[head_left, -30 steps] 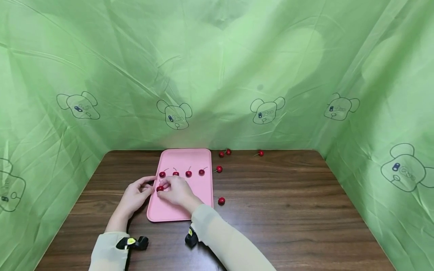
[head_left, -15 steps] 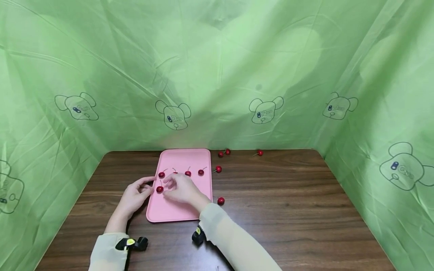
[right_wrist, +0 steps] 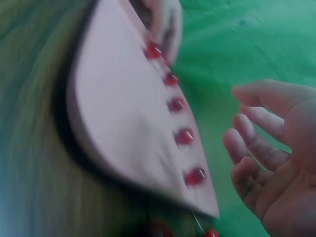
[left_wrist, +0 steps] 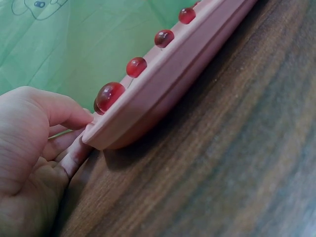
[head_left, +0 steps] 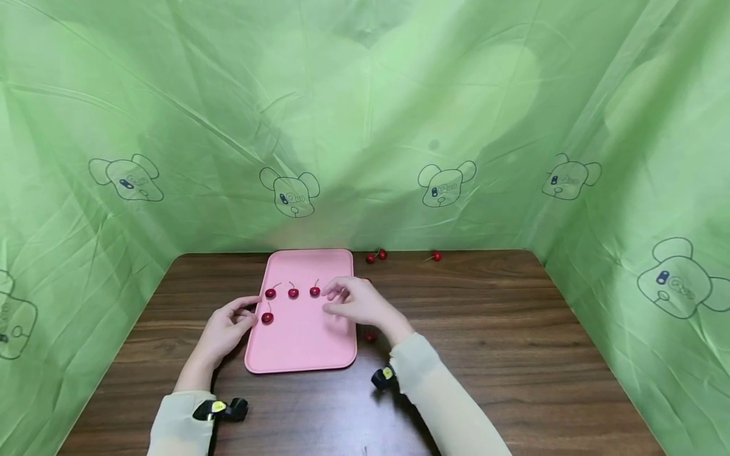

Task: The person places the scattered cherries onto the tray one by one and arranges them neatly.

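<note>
Where cherries (head_left: 376,255) lie — green curtain (head_left: 365,126) behind

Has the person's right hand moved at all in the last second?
Yes. The right hand has swung rightward across the pink tray, from beside the lone front cherry near the tray's left edge to over its right edge.

Dark wooden table (head_left: 513,354) within crinkled green cartoon-bear-printed cloth walls (head_left: 399,114).
</note>
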### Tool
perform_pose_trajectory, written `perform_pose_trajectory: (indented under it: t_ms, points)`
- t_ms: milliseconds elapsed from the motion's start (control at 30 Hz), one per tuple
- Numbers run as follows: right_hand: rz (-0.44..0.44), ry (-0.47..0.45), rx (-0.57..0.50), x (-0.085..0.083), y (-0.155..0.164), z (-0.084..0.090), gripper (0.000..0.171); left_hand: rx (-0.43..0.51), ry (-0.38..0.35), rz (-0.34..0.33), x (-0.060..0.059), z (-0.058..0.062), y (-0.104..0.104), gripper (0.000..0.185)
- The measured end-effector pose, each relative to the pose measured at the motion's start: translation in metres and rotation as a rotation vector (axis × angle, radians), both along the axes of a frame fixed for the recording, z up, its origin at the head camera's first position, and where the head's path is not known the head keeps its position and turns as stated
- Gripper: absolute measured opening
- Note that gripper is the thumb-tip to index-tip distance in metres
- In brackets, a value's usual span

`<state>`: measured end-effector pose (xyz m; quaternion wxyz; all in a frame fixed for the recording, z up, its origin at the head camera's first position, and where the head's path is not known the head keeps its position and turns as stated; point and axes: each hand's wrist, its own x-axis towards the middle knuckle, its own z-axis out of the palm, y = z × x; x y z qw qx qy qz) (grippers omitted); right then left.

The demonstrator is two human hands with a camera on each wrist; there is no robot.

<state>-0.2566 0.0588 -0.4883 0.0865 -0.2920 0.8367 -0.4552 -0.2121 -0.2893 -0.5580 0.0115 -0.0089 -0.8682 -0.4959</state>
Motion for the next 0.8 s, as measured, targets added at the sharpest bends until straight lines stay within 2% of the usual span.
perform_pose_trajectory:
  t_ms: [233, 367, 600, 800]
  points:
    - [-0.095, 0.014, -0.035, 0.015, 0.057, -0.008, 0.027, -0.006, 0.003, -0.007, 0.000, 0.000, -0.003, 0.043]
    - [-0.111, 0.001, -0.035, 0.024, 0.079, -0.016, 0.027, -0.002, 0.018, -0.011, 0.000, 0.000, -0.004, 0.042]
    - [-0.106, 0.055, -0.039, 0.034, 0.101, -0.023, 0.026, 0.001, 0.011, -0.018, 0.000, 0.000, -0.001, 0.042]
    - [-0.113, 0.068, -0.032, 0.041, 0.105, -0.025, 0.027, 0.002, 0.004, -0.010, 0.000, -0.001, 0.000, 0.043]
